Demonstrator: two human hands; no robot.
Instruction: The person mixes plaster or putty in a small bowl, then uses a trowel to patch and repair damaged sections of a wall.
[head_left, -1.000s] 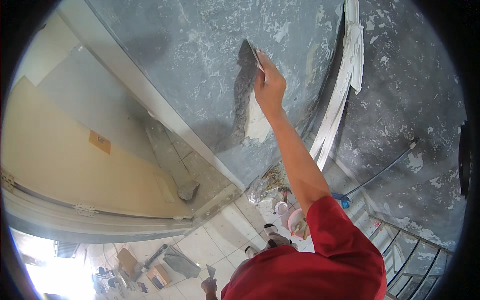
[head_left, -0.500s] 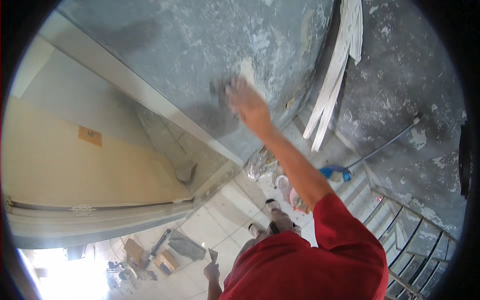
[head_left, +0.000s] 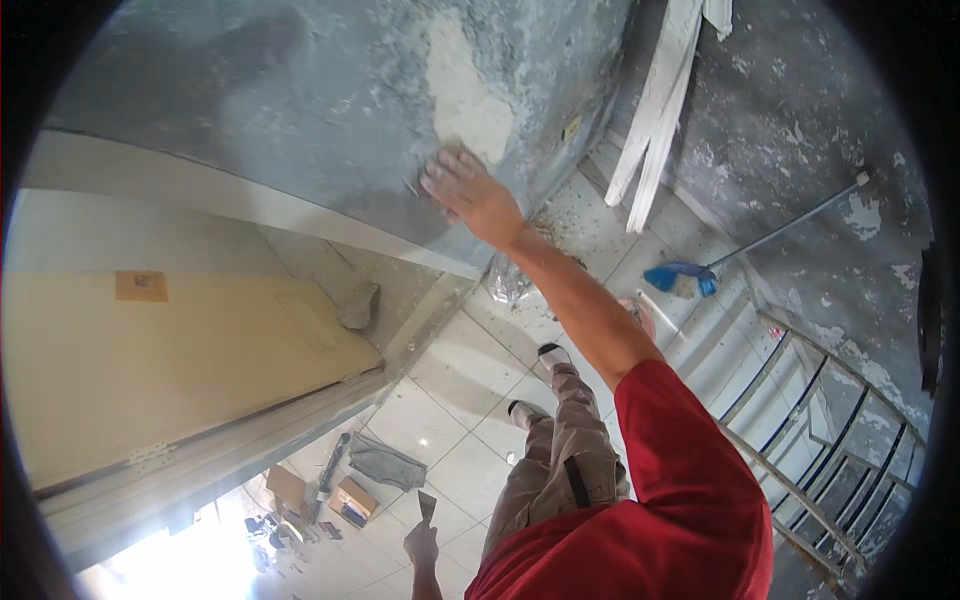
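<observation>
Fingers of the left hand [head_left: 421,545] clasp a scraper [head_left: 427,507]; what the right hand [head_left: 474,200] grasps is unclear.

Harsh white glare is flooding the lower left, washing out the detail there, while the tiled floor [head_left: 455,365] is catching paler, gentler light. Soft dark shadows are lying across the grey wall [head_left: 340,115] near my right hand [head_left: 470,195], which is looking slightly blurred. Towards the edges, the fisheye lens is bowing the metal frame [head_left: 790,487], and a black rim is swallowing the corners
</observation>
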